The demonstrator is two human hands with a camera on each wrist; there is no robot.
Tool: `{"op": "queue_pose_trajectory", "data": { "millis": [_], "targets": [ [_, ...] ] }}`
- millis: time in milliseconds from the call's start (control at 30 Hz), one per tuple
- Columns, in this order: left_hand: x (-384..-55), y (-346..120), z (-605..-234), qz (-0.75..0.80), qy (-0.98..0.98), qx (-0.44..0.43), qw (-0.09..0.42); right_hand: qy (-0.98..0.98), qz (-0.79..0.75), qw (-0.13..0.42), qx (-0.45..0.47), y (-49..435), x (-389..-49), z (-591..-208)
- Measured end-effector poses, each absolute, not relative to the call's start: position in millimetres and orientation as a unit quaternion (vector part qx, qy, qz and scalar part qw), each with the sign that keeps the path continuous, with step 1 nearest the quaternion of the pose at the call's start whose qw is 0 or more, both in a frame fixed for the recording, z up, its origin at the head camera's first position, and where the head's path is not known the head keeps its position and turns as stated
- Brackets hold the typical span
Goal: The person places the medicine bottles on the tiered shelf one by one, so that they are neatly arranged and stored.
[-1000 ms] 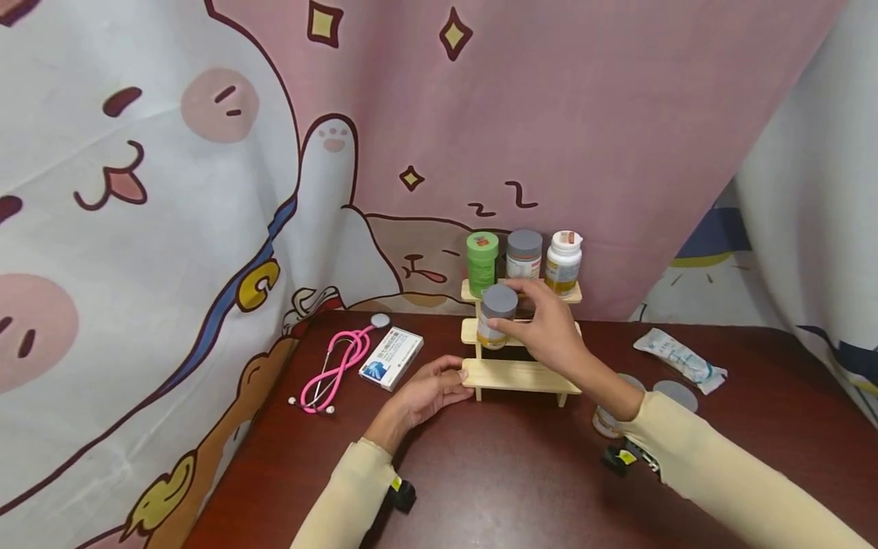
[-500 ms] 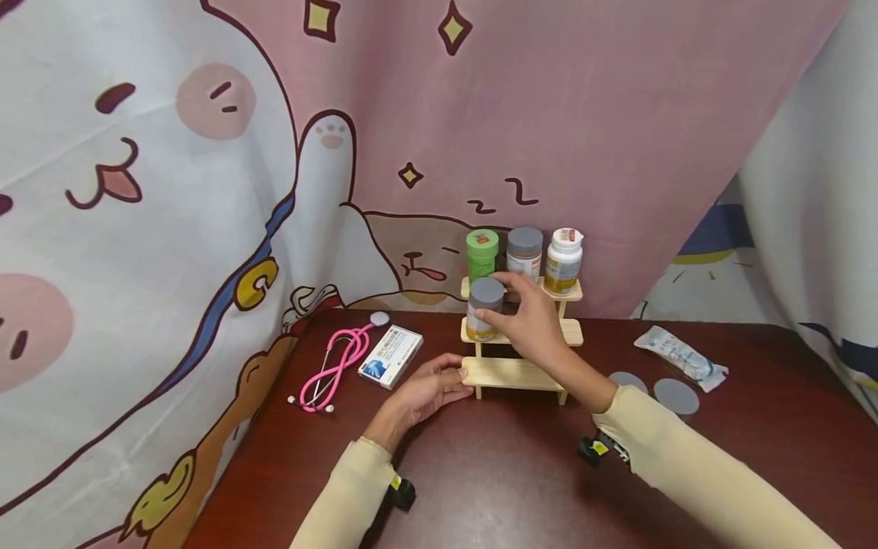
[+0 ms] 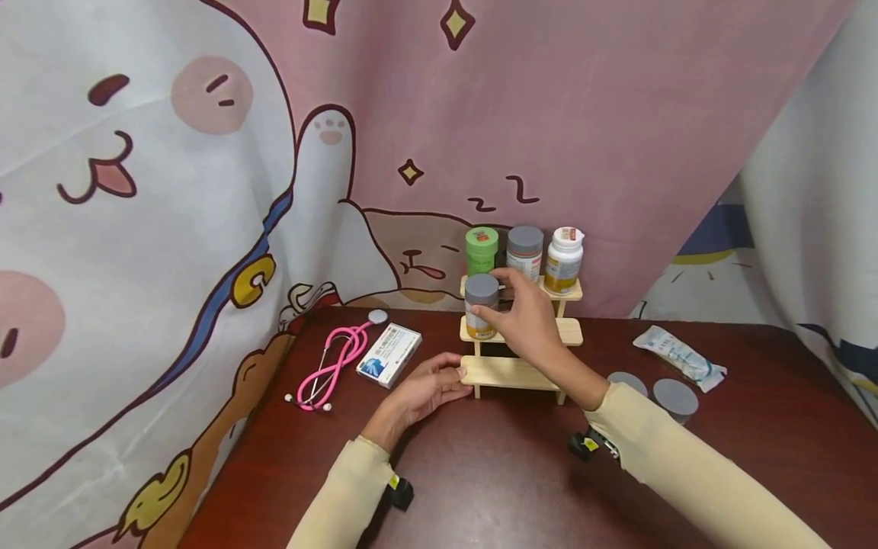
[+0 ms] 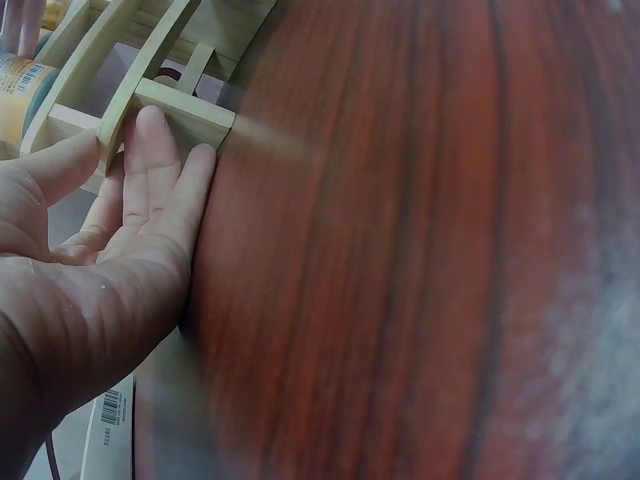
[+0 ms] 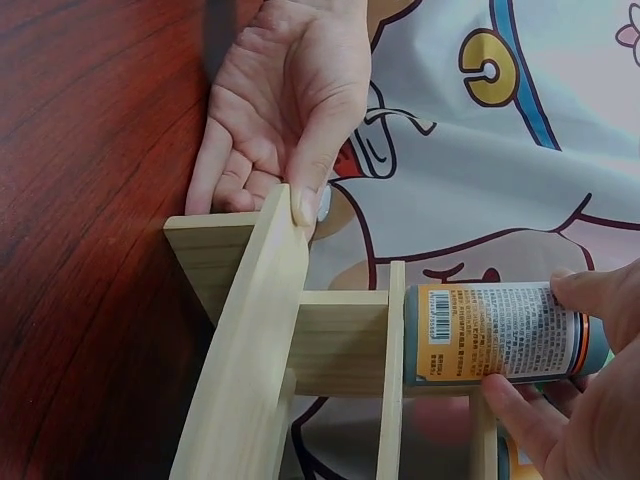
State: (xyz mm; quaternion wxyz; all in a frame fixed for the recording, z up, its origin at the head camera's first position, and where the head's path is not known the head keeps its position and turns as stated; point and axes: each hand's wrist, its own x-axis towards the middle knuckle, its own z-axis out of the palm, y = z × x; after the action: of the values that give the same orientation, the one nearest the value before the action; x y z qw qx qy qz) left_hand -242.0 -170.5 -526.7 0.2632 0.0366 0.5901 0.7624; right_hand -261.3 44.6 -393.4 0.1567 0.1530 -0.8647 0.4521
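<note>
A three-step wooden display stand [image 3: 514, 374] is on the dark table. My left hand [image 3: 428, 393] holds the left end of its lowest step; in the right wrist view the left thumb lies on the board, the other fingers below it. With thumb and fingers, my right hand [image 3: 531, 316] grips a grey-lidded pill bottle [image 3: 482, 305] upright at the left end of the middle step. Its base meets that step in the right wrist view [image 5: 480, 330]. Behind it, the top step bears a green bottle [image 3: 482, 248], another grey-lidded bottle [image 3: 524, 252] and a white bottle [image 3: 564, 263].
Left of the stand lie a pink stethoscope [image 3: 336, 358] and a white medicine box [image 3: 389, 354]. To the right are two grey-lidded containers, one [image 3: 675, 398] beside the right forearm, and a white plastic packet [image 3: 679, 357]. A printed cloth [image 3: 617, 114] hangs behind the table.
My right hand has carried the grey-lidded bottle left along the middle step to its left end. The left hand has kept its hold on the stand.
</note>
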Motion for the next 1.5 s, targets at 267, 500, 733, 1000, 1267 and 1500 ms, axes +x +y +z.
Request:
{"op": "queue_pose_trajectory", "data": {
  "millis": [267,500,733,1000,1267,1500],
  "targets": [
    [-241,-171,-525,0.765,0.588,0.038,0.262,-0.868,0.447,0.161,0.145,42,-258,-390],
    [-241,-170,-527,0.765,0.589,0.034,0.259,-0.872,0.445,0.149,0.138,42,-258,-390],
    [-240,-170,-528,0.764,0.591,0.036,0.257,-0.884,0.435,0.088,0.146,49,-245,-390],
    [-241,-168,-529,0.769,0.585,0.027,0.255,-0.898,0.411,0.061,0.148,71,-223,-390],
    [-240,-166,-530,0.769,0.587,0.02,0.252,-0.917,0.363,0.064,0.151,109,-204,-404],
    [-242,-166,-531,0.769,0.587,0.021,0.251,-0.925,0.336,0.084,0.16,142,-191,-417]
  ]
}}
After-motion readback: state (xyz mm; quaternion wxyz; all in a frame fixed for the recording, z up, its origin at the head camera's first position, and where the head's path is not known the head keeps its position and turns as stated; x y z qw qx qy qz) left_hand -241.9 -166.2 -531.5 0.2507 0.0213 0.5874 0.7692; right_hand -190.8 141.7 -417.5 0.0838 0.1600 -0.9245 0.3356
